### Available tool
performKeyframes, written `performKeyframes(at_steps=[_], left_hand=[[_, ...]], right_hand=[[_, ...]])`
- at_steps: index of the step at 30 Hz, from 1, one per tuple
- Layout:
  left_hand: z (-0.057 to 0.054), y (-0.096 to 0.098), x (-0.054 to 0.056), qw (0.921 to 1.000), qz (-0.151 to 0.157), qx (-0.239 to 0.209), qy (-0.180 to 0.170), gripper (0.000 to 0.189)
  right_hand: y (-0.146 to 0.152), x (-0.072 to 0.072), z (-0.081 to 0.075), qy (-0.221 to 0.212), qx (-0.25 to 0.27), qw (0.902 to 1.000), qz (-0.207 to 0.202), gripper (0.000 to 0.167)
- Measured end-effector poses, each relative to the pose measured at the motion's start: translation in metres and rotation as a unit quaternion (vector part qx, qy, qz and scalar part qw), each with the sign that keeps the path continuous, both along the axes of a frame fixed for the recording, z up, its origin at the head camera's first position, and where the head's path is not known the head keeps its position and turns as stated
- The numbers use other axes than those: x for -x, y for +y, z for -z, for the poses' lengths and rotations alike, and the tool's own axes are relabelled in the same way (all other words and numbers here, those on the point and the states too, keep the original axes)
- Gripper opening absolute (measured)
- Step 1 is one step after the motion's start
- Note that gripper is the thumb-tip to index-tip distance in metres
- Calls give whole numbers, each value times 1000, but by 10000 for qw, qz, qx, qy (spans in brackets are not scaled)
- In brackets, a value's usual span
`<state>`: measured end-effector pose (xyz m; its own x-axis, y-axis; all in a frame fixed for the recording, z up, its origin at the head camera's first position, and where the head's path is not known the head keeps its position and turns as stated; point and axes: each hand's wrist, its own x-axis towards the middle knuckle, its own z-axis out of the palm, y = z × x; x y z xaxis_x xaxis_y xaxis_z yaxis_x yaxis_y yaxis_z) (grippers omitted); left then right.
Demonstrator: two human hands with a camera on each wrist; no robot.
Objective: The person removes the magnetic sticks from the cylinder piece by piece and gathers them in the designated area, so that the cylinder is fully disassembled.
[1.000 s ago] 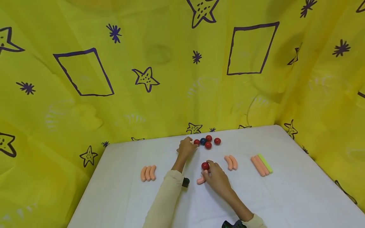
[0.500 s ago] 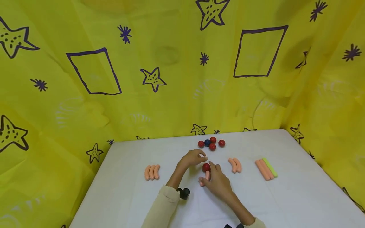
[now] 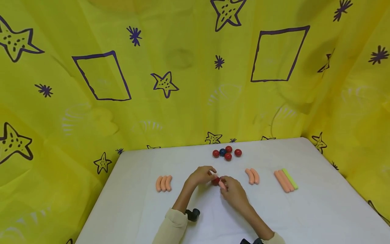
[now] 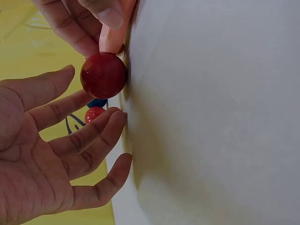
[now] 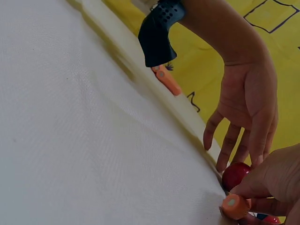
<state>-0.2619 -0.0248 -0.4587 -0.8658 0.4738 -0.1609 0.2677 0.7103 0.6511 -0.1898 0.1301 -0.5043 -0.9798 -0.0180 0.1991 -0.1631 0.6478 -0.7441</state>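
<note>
In the head view a red ball (image 3: 215,181) is between the two hands near the table's middle. The right hand (image 3: 236,195) pinches a curved pink magnetic rod (image 3: 222,185) between thumb and fingers. One end of the rod meets the ball in the left wrist view, and its other end shows a grey disc in the right wrist view. The left hand (image 3: 201,175) is at the ball's left side with fingers spread and loosely bent. Its index fingertip (image 4: 86,97) reaches the ball's edge; whether it presses is unclear.
Several red balls (image 3: 228,156) and a blue ball (image 3: 222,152) cluster at the back of the white table (image 3: 137,210). Curved pink rods (image 3: 164,183) lie at left, two more (image 3: 252,176) at right. Straight pink rods (image 3: 282,181) lie beside a green rod (image 3: 290,178). Yellow cloth (image 3: 182,112) hangs behind.
The left hand has come back from the ball cluster to the single red ball. The right hand has turned the curved rod, and its end now meets that ball.
</note>
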Motion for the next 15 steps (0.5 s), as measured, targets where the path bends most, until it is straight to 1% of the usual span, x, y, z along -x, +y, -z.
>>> performKeyframes(at_steps=[3, 5, 10, 15], left_hand=[[1, -5, -6, 10000, 15, -64, -2, 23], [2, -8, -11, 9999, -6, -83, -56, 22], [4, -11, -21, 9995, -204, -139, -180, 20], [7, -10, -29, 9989, -422, -155, -135, 22]], right_hand=[[2, 3, 2, 117, 113, 9999, -25, 15], [3, 5, 3, 153, 174, 9997, -46, 10], [4, 5, 3, 232, 89, 9997, -8, 8], [5, 1, 1, 380, -15, 9993, -36, 7]])
